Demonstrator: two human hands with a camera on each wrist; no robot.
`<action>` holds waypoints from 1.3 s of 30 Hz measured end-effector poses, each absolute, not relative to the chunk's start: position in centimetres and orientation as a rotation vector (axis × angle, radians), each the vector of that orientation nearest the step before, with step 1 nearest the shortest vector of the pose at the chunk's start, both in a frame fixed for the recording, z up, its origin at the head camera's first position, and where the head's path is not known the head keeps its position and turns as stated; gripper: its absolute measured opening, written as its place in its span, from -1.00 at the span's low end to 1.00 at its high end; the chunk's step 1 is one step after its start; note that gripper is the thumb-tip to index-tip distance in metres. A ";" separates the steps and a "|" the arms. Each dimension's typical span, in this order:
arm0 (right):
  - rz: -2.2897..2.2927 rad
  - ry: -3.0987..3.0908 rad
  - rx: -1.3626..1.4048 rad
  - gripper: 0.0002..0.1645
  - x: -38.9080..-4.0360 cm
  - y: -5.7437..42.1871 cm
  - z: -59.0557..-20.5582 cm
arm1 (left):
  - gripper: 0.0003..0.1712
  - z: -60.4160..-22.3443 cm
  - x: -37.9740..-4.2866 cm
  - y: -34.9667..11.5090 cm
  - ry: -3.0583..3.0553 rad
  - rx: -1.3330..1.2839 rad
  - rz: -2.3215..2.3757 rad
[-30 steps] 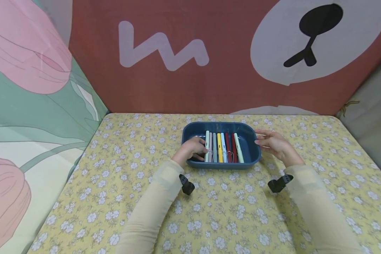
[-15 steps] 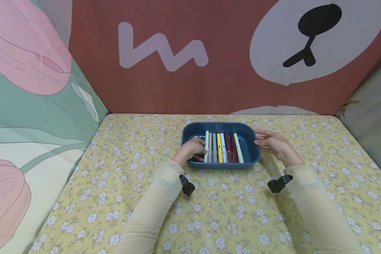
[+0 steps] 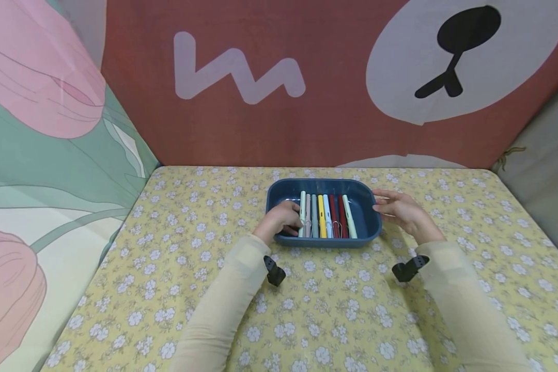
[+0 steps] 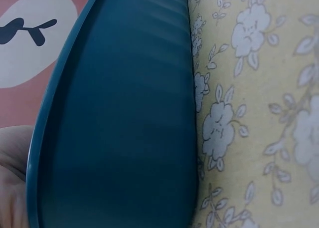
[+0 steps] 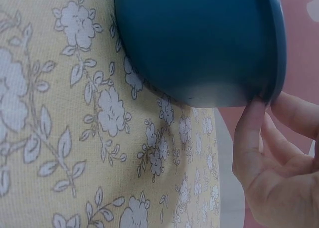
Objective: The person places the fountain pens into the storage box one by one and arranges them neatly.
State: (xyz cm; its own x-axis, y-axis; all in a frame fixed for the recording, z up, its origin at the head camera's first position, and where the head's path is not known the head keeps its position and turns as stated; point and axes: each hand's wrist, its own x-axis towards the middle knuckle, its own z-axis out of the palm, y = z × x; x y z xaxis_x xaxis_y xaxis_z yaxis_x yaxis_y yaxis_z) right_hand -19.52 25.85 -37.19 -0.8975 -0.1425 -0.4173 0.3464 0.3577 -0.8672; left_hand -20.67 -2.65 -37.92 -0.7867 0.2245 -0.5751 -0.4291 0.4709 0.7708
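A dark blue oblong tray (image 3: 370, 214) holds a row of several pens. From left to right they run light green, pale pink, grey-green, yellow (image 3: 322, 217), light blue, two dark red, and light green again (image 3: 349, 217). Reaching over the near left rim, my left hand (image 3: 281, 217) has its fingertips down inside, right at the leftmost light green pen (image 3: 303, 204); I cannot tell whether it pinches that pen. My right hand (image 3: 402, 212) pinches the tray's right rim (image 5: 276, 63), thumb outside and a finger over the edge.
A yellow flowered cloth (image 3: 325, 310) covers the table. Behind its far edge stands a red-brown printed backdrop (image 3: 260, 134), with a flowered curtain (image 3: 65, 181) on the left. Small black cameras (image 3: 274, 271) sit on both wrists.
My left fingertips have drawn slightly back and down along the leftmost pen. The tray and my right hand stay where they were.
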 end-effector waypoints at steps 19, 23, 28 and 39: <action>-1.566 2.194 0.177 -0.21 -19.5 25.9 -37.2 | -0.50 -37.8 -20.3 -2.7 2.088 -0.196 1.378; -1.569 2.197 0.186 -0.22 -19.6 25.8 -37.2 | -0.82 -37.7 -20.2 -2.8 2.098 -0.166 1.384; -1.563 2.202 0.189 -0.23 -19.6 25.8 -37.2 | -0.68 -37.6 -20.1 -2.9 2.113 -0.164 1.387; -1.559 2.200 0.198 -0.22 -19.6 25.8 -37.3 | -0.59 -37.8 -20.2 -2.7 2.146 -0.240 1.396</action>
State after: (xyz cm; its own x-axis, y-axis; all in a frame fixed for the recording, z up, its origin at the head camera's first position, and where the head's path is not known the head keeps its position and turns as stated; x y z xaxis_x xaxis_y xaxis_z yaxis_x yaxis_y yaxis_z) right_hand -19.60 25.77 -37.28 -0.8954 -0.1314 -0.4254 0.3579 0.3558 -0.8633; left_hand -20.17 -2.72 -37.81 -0.8256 0.1497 -0.5440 -0.4366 0.4411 0.7841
